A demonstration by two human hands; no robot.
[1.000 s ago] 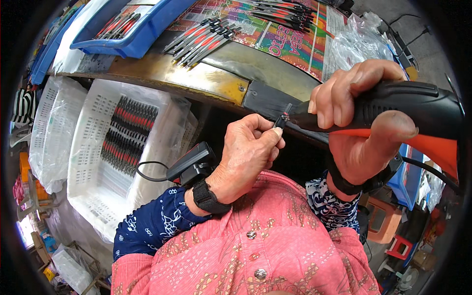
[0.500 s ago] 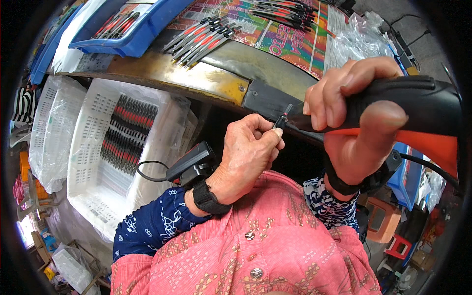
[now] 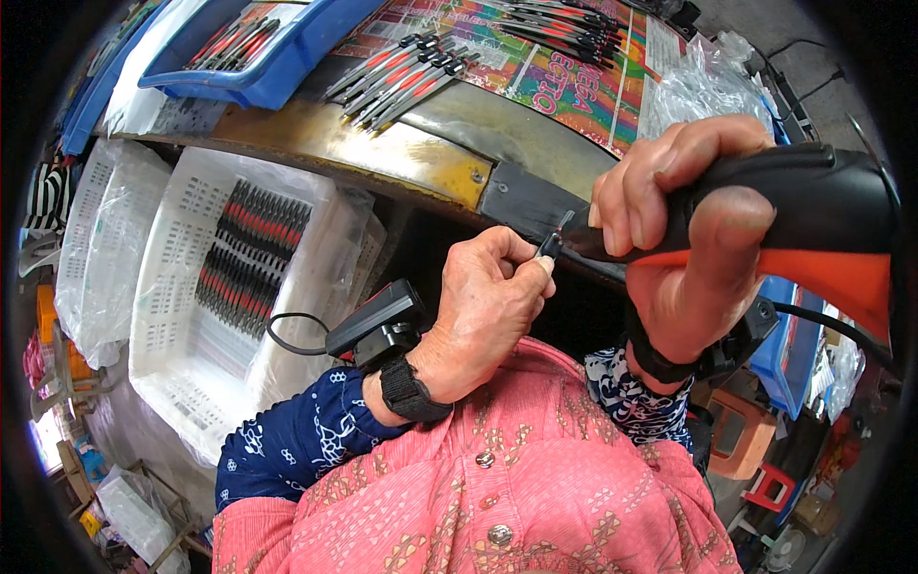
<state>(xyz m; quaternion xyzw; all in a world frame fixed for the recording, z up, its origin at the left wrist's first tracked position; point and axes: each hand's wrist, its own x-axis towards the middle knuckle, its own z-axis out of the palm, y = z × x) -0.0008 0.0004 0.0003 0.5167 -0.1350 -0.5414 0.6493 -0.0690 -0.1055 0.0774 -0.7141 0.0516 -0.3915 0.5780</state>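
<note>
My left hand (image 3: 492,297) is in the middle, its thumb and index finger pinching a small dark piece (image 3: 549,246) with a thin, shiny end. My right hand (image 3: 684,220) grips a thick, tapered black-and-orange tool (image 3: 813,196) from above, with the thumb raised along its near side. I cannot make out the tool's exact kind. Its narrow tip points left and meets or nearly meets the small piece, just in front of the table edge. The contact itself is partly hidden by my fingers.
Slim grey, black and red pen-shaped pieces (image 3: 402,77) lie on the table (image 3: 430,139), more in a blue tray (image 3: 215,86). A white plastic-lined crate (image 3: 167,316) holds rows of similar pieces. Clear plastic bags (image 3: 703,86) lie at the far right; stools (image 3: 741,435) stand lower right.
Both hands keep their grips. My left hand has shifted slightly right with the small piece, bringing it closer against the tool's tip.
</note>
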